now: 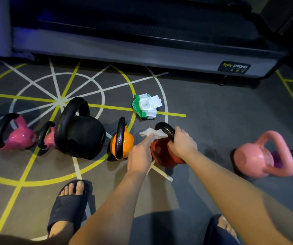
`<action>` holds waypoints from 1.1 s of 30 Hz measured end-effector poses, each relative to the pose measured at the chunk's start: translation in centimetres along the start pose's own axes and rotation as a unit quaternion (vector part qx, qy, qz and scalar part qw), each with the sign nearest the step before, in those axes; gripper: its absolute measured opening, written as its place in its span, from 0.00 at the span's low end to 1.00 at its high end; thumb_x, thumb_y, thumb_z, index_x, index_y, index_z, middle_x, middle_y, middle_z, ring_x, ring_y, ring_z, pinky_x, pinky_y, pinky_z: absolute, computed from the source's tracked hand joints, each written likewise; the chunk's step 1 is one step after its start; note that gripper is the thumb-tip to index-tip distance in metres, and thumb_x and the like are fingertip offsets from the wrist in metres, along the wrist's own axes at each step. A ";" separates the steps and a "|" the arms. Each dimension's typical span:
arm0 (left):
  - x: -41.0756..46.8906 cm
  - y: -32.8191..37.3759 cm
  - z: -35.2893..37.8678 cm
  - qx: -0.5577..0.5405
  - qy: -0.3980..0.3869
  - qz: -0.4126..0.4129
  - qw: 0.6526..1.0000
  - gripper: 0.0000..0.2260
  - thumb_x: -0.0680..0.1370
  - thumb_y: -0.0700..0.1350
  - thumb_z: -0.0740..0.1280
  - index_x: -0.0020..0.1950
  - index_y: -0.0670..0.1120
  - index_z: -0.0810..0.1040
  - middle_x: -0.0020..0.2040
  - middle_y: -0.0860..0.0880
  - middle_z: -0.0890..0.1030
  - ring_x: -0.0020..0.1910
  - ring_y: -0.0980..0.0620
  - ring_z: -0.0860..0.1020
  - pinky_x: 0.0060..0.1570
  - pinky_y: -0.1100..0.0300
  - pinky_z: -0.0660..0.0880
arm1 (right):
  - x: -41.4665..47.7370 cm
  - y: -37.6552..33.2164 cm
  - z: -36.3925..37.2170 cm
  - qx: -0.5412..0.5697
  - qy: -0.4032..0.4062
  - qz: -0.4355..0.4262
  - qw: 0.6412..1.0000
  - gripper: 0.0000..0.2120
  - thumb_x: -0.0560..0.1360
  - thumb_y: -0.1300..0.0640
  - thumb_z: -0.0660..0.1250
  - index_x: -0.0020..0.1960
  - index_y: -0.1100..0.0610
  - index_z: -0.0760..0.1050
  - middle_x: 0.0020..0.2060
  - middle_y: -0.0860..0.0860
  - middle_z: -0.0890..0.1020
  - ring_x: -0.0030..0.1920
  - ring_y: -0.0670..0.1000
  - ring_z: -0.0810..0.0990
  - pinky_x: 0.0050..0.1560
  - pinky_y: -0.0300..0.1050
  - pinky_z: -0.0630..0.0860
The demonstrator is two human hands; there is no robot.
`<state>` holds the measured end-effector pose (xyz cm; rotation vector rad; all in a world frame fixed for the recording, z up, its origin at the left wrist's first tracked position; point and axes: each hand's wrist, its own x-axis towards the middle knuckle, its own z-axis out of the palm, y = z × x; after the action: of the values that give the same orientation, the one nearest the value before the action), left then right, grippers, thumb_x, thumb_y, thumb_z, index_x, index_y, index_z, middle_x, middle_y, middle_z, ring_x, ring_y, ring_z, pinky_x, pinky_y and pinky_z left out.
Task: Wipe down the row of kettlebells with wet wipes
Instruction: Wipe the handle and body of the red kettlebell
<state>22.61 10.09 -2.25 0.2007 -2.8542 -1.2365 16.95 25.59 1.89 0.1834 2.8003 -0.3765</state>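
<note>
Nearest, the left hand (139, 154) pinches a white wet wipe (149, 132) against the red kettlebell (161, 154), while the right hand (182, 143) is closed round its black handle (165, 129), steadying it on the floor. The wiping of this bell seems under way; next it likely calls for working the wipe over handle and body, then moving along the row. The bell looks tipped, its long axis leaning away toward the open wipes pack (146, 106) beyond.
</note>
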 end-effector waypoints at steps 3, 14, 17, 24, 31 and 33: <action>1.7 1.1 -0.2 -0.042 0.045 -0.019 0.998 0.19 0.85 0.42 0.62 0.74 0.56 0.75 0.52 0.44 0.85 0.50 0.43 0.82 0.46 0.52 0.75 | 0.4 -1.7 1.0 -0.014 0.022 -0.005 1.000 0.14 0.77 0.50 0.64 0.60 0.55 0.69 0.51 0.57 0.82 0.53 0.64 0.81 0.45 0.50 0.72; 0.1 0.2 2.4 -0.095 0.012 -0.061 0.994 0.14 0.84 0.42 0.63 0.66 0.56 0.78 0.50 0.46 0.85 0.50 0.41 0.82 0.44 0.49 0.78 | 3.4 5.4 -1.3 -0.165 0.015 -0.306 0.938 0.10 0.71 0.51 0.72 0.49 0.51 0.75 0.40 0.51 0.83 0.46 0.60 0.81 0.48 0.49 0.75; -1.7 1.6 3.2 -0.112 0.030 -0.053 0.992 0.17 0.84 0.42 0.64 0.72 0.52 0.77 0.64 0.48 0.83 0.64 0.47 0.80 0.63 0.53 0.77 | 3.4 5.8 -1.5 -0.209 -0.013 -0.295 0.932 0.10 0.73 0.52 0.70 0.50 0.48 0.70 0.45 0.48 0.82 0.50 0.57 0.80 0.47 0.48 0.75; -1.2 5.1 2.9 -0.132 0.012 0.033 0.991 0.15 0.84 0.40 0.63 0.69 0.50 0.80 0.70 0.49 0.78 0.72 0.55 0.70 0.72 0.60 0.65 | 3.4 4.1 -2.4 -0.260 -0.064 -0.255 0.929 0.11 0.73 0.61 0.64 0.49 0.48 0.65 0.47 0.49 0.82 0.55 0.54 0.81 0.80 0.53 0.40; -0.6 2.6 5.2 -0.015 0.035 0.182 0.982 0.20 0.79 0.32 0.66 0.69 0.45 0.80 0.70 0.50 0.78 0.72 0.57 0.72 0.76 0.54 0.62 | 2.9 3.4 -2.2 -0.246 -0.050 -0.205 0.946 0.10 0.73 0.61 0.63 0.51 0.48 0.72 0.46 0.48 0.76 0.61 0.54 0.77 0.77 0.64 0.36; -0.6 1.7 5.6 -0.004 0.084 0.196 0.977 0.21 0.75 0.30 0.66 0.67 0.43 0.81 0.67 0.48 0.81 0.68 0.51 0.77 0.73 0.43 0.66 | 2.8 3.4 -2.0 -0.244 -0.048 -0.188 0.950 0.07 0.73 0.59 0.63 0.49 0.49 0.72 0.44 0.47 0.74 0.62 0.53 0.75 0.75 0.69 0.34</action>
<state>22.66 15.43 -4.83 -0.2358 -2.5746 -1.0916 14.30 29.66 2.05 -0.4704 2.7207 0.2305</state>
